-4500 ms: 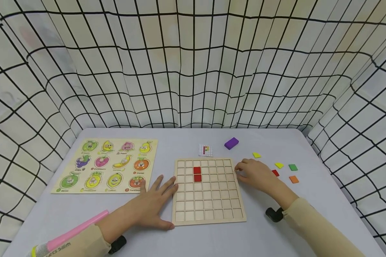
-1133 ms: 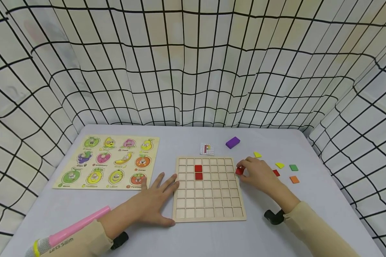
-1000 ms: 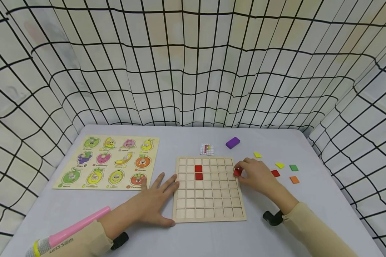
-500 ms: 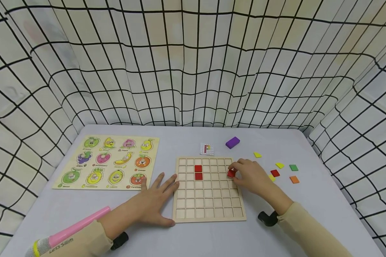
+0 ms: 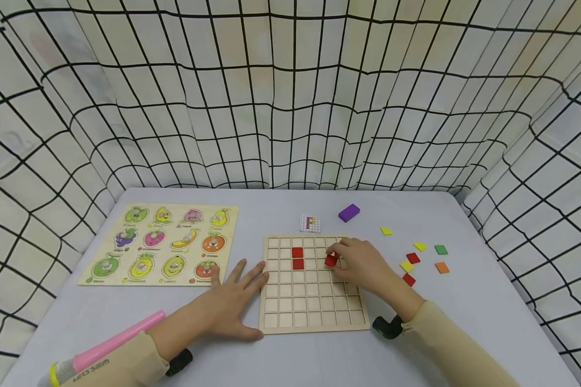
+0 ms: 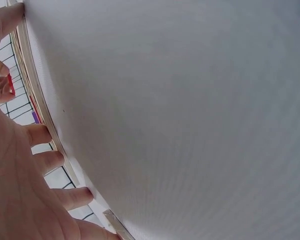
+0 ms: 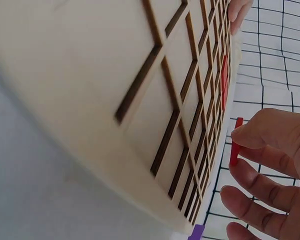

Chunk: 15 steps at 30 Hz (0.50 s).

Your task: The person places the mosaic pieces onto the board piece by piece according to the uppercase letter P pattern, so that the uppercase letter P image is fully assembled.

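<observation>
My right hand (image 5: 365, 266) pinches a small red square tile (image 5: 331, 260) between thumb and fingers, over the right half of the wooden grid board (image 5: 312, 304). In the right wrist view that tile (image 7: 236, 141) shows edge-on, above the board's surface. Two red tiles (image 5: 297, 264) sit in the grid, one below the other, left of the held one. My left hand (image 5: 225, 312) lies with fingers spread, fingertips and thumb against the board's left edge. The left wrist view shows its fingers (image 6: 72, 198) along that edge.
Behind the board lie a small pattern card (image 5: 310, 223) and a purple block (image 5: 349, 213). Loose red, yellow, green (image 5: 440, 250) and orange tiles (image 5: 442, 267) are scattered at right. A fruit picture board (image 5: 179, 258) lies at left, near a pink tube (image 5: 118, 339). Netting surrounds the table.
My right hand has carried the red tile leftward from beside the board to over its grid, uncovering a yellow and a red tile on the table. The left hand has stayed in place.
</observation>
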{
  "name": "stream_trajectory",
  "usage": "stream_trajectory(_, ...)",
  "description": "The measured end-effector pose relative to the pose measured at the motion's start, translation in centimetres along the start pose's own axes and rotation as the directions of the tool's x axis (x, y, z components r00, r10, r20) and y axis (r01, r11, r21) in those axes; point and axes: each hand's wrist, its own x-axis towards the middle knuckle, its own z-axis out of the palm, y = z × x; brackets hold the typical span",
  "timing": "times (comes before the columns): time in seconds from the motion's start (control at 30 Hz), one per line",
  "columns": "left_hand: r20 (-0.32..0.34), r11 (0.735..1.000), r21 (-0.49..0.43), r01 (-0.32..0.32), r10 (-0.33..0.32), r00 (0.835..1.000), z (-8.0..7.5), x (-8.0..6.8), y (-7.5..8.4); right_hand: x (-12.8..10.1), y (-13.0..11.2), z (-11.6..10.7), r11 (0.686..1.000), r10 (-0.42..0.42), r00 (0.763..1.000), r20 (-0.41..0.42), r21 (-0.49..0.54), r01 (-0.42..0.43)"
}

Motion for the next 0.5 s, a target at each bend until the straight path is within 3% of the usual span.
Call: stream_trajectory(0.5, 0.016, 1.000, -0.011, 0.005, -0.005, 1.000, -0.3, 0.0, 0.1, 0.8, -1.8, 1.1, 0.997, -0.073, 0.997, -0.001, 0.004, 0.073)
